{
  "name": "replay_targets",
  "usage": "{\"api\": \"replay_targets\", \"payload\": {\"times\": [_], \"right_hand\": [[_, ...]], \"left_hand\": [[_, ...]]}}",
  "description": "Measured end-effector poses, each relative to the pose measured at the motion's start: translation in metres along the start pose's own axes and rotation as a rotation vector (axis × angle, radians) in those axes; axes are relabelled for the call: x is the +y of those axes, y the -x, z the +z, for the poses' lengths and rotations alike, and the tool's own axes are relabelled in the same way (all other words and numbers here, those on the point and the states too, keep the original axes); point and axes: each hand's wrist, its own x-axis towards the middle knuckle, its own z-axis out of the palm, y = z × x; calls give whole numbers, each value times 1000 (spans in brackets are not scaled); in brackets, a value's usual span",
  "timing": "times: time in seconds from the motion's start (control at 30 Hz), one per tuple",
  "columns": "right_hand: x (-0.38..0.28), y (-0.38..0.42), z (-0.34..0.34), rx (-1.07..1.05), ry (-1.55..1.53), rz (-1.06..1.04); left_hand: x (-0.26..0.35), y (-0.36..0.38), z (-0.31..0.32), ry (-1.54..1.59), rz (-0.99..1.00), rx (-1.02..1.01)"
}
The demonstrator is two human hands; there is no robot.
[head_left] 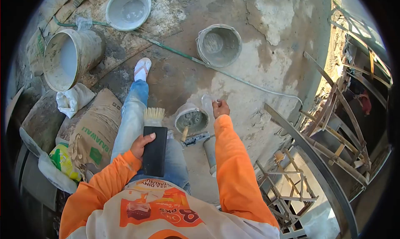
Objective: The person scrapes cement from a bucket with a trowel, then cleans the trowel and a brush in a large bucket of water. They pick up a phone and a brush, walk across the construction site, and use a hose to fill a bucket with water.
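Observation:
My left hand (142, 146) is closed around the flat black body of a broad brush (154, 155), held over my lap with its pale bristles pointing away from me. Out ahead on the other side, my right hand (221, 108) has its fingers closed at a see-through plastic piece (207, 100), whose exact kind I cannot tell. Just left of that hand stands a small bucket (192, 117) of grey wet mix, a wooden tool handle (185, 133) sticking out of it. A mortar-smeared tool (196, 139) lies close by the bucket, near a grey cylinder (210, 155).
A grey bucket (219, 45) stands ahead, beside a green hose (175, 51) crossing the floor. Further left are a white basin (128, 9), a large pail (62, 60) and cement sacks (98, 130). At right, a metal beam (316, 172) borders a drop with wooden framing (333, 110).

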Motion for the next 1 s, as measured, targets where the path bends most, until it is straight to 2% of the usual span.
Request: {"api": "replay_targets", "payload": {"times": [0.07, 0.1, 0.13, 0.2, 0.23, 0.27, 0.37, 0.4, 0.43, 0.5, 0.53, 0.6, 0.63, 0.7, 0.8, 1.0], "right_hand": [[-91, -106, 38, 164, -90, -93], [-142, -141, 47, 196, -186, -56], [-188, -159, 50, 246, -132, -45], [-232, -191, 67, 288, -81, -18], [-243, -209, 76, 330, 46, -54], [-245, -222, 84, 375, 173, -86], [-229, -253, 82, 223, 86, -140], [-219, -254, 70, 200, 107, -210], [-209, -260, 56, 178, 126, -281], [-199, -253, 42, 138, -53, -387], [-196, -247, 30, 157, -210, -374], [-190, -242, 2, -175, -605, -39], [-181, -238, -12, -167, -607, -45], [-160, -232, -36, -22, -730, 101], [-118, -248, -44, 26, -715, 144], [-126, -217, -138, 160, -793, 47]], "left_hand": [[16, -8, -5, 22, -63, 48], [25, -10, -1, 17, -68, 88], [31, -14, -1, 14, -71, 109], [40, -24, 0, 61, -118, 138], [43, -30, 2, 49, -119, 149], [47, -35, 6, 24, -119, 163], [42, -52, 20, 33, -90, 277], [29, -46, 28, 87, 23, 366], [19, -93, 52, 117, 108, 320], [5, -117, 76, 103, 141, 206], [1, -127, 90, 87, 125, 177], [-12, -141, 107, 28, 130, 202], [-18, -145, 113, 9, 135, 211], [-22, -149, 121, 62, 57, 212], [-16, -144, 153, -17, 134, 227], [-10, -132, 177, -60, 216, 213]]}}
